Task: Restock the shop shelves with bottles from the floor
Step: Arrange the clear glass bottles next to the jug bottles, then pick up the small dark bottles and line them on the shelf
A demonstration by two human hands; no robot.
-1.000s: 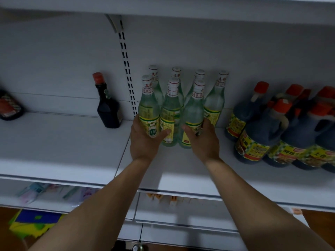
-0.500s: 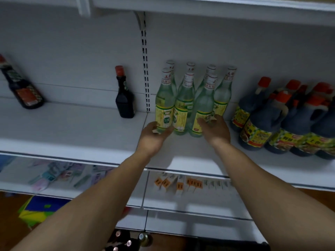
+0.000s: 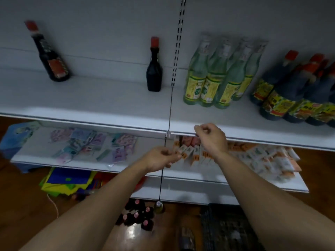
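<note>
Two loosely curled grips, left grip (image 3: pixel 161 158) and right grip (image 3: pixel 212 138), both empty.
Down between the forearms, dark floor bottles (image 3: pixel 137 214) upright on the floor (image 3: pixel 27 205); left grip in front of packets (image 3: pixel 197 154) on the lower shelf (image 3: pixel 27 154); right grip higher, at the upper shelf (image 3: pixel 90 109) front edge; farther back, green bottles (image 3: pixel 208 78) bunched upright; dark jugs (image 3: pixel 282 98) just beside on the right; small dark bottle (image 3: pixel 154 73) and tall dark bottle (image 3: pixel 50 58) to the left.

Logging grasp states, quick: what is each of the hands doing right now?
Left hand: open, fingers loosely curled, holding nothing.
Right hand: open, fingers loosely curled, holding nothing.
</note>
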